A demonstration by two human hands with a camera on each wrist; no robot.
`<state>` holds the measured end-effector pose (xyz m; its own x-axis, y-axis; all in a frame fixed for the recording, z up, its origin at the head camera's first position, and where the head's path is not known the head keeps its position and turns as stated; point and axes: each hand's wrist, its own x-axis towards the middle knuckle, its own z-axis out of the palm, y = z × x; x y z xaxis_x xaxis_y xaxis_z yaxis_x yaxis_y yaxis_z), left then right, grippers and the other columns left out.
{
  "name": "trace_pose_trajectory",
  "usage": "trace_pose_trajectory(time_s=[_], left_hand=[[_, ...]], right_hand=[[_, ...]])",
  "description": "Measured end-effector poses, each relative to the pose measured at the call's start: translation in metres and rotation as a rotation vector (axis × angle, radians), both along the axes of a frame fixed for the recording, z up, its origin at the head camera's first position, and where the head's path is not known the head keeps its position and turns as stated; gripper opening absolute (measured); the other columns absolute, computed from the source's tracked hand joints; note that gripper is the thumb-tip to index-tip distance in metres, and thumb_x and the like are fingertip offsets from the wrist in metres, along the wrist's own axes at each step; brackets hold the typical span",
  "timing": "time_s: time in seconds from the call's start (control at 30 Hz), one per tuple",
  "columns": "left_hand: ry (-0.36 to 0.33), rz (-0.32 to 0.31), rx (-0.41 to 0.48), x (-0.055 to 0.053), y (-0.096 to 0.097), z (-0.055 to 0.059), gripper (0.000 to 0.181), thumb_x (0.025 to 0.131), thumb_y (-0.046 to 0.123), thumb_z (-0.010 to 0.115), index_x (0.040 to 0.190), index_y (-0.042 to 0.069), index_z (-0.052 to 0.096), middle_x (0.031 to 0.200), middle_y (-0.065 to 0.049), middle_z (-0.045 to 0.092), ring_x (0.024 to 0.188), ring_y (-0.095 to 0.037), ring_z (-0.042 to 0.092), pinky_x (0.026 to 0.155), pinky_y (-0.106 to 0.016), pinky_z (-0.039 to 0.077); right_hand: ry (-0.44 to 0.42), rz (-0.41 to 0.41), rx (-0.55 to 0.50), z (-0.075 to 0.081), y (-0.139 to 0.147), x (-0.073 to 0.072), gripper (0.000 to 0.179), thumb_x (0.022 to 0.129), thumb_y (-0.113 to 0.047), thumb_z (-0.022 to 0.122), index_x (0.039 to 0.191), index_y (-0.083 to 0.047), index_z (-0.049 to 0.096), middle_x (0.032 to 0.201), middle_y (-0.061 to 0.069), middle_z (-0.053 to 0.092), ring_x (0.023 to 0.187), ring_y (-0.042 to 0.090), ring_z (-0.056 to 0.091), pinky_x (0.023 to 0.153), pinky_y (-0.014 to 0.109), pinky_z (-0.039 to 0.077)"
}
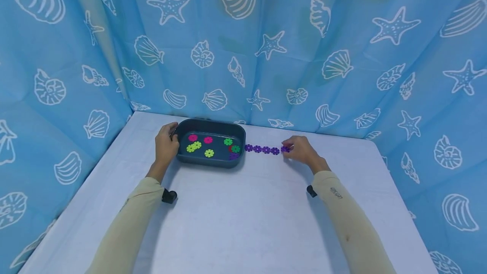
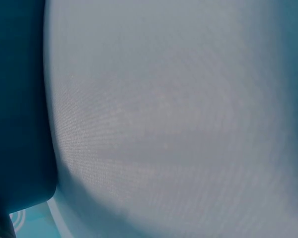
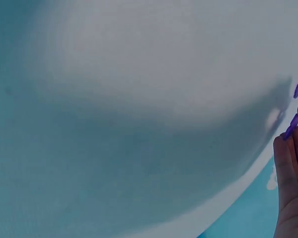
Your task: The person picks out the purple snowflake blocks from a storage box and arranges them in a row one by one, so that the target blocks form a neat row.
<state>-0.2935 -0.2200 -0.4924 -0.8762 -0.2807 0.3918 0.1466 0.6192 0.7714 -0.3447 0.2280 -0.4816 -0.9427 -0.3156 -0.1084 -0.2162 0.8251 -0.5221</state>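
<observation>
While my left hand (image 1: pixel 166 145) grips the dark-blue rounded plastic tray (image 1: pixel 207 162) by its left end, probably to steady it, my right hand (image 1: pixel 301 150) pinches a purple notched plastic disc (image 1: pixel 284 149), seemingly leaving its near edge free, just beside four matching purple discs (image 1: pixel 266 150) in a row.

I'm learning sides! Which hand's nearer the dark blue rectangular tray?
Left. The left hand holds the tray at its left end; the right hand is beyond its right end.

White table (image 1: pixel 236 215) beneath a dark tray (image 1: pixel 207 163) and, probably, a row of purple discs (image 1: pixel 266 150)
</observation>
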Motion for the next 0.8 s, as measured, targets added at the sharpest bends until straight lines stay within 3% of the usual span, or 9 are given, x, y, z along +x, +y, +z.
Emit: trace_pose_trajectory(time_s=[0.23, 0.8], left_hand=[[0.0, -0.004, 0.006, 0.0003, 0.0, -0.0002, 0.04, 0.093, -0.011, 0.05, 0.132, -0.003, 0.053, 0.131, -0.02, 0.054, 0.126, -0.03, 0.052, 0.106, -0.039, 0.046], [0.005, 0.001, 0.006, -0.0001, -0.0007, -0.0011, 0.04, 0.093, -0.01, 0.051, 0.132, -0.003, 0.053, 0.13, -0.019, 0.055, 0.126, -0.03, 0.053, 0.106, -0.038, 0.046]], right_hand=[[0.022, 0.026, 0.053, -0.0094, 0.0007, -0.0048, 0.045, 0.083, -0.016, 0.077, 0.124, -0.005, 0.065, 0.11, 0.009, 0.066, 0.103, 0.026, 0.063, 0.091, 0.04, 0.057], [0.051, 0.063, 0.098, -0.0079, -0.0024, -0.0027, 0.042, 0.084, -0.015, 0.076, 0.123, -0.005, 0.066, 0.111, 0.01, 0.068, 0.104, 0.026, 0.063, 0.094, 0.04, 0.056]])
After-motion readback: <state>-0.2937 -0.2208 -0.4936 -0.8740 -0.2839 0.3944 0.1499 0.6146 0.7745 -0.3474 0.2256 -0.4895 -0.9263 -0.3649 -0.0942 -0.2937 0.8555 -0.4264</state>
